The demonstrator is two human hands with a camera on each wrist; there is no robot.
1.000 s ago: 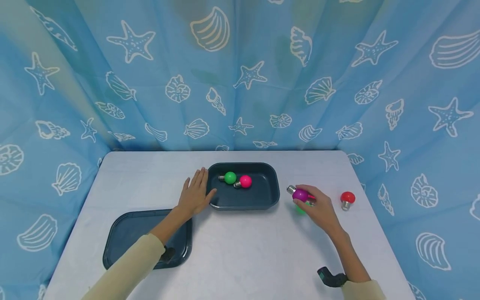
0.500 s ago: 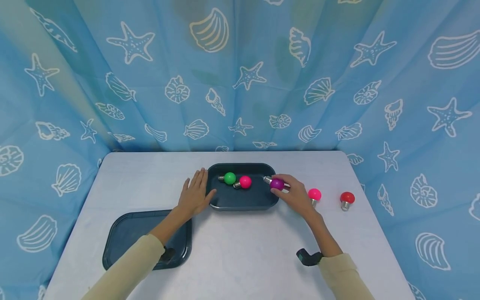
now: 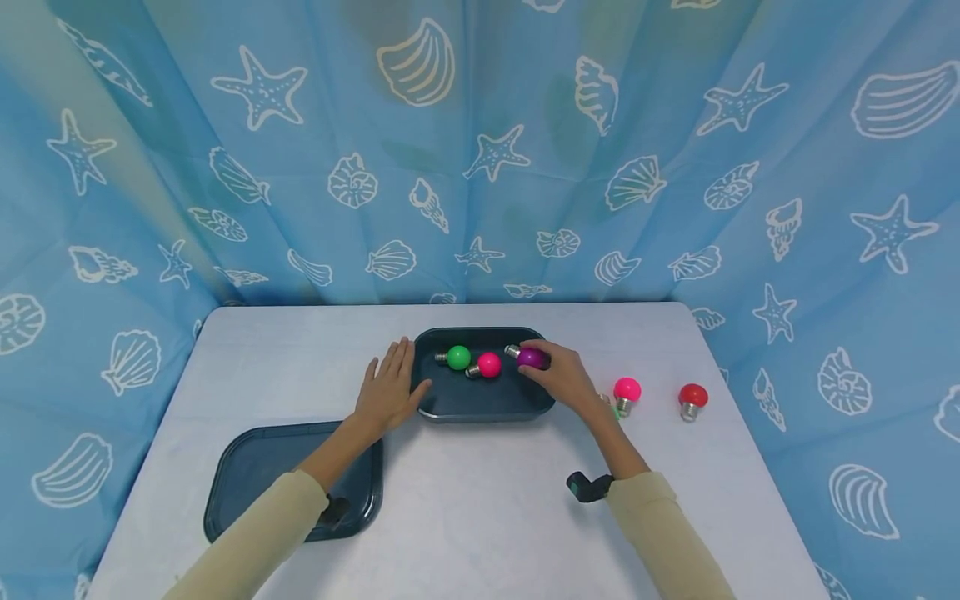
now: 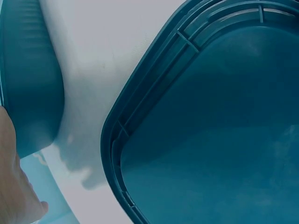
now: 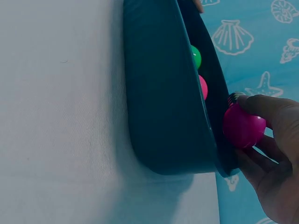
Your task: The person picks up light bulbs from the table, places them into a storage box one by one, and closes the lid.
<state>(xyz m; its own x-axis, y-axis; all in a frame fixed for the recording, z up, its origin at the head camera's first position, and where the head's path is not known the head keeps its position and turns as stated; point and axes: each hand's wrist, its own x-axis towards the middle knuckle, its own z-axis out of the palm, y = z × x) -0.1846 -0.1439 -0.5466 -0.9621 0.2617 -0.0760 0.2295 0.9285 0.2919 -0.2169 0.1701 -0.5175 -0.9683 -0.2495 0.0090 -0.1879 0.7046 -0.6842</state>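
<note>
We see the purple light bulb (image 3: 532,358) pinched in the right hand (image 3: 564,373), over the right end of the dark basin (image 3: 480,404); at the left end, well apart from it, lies the left hand (image 3: 389,390), fingers straight, thumb apart. Only the head view shows us the red light bulb (image 3: 693,397). The purple one's screw base points left and slightly away, its long axis nearly crosswise.

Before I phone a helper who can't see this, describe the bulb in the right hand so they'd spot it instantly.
On the white table stands a deep dark container. At its right end, the right hand holds the purple bulb; its colour sets it apart from the green bulb and pink bulb inside.
</note>
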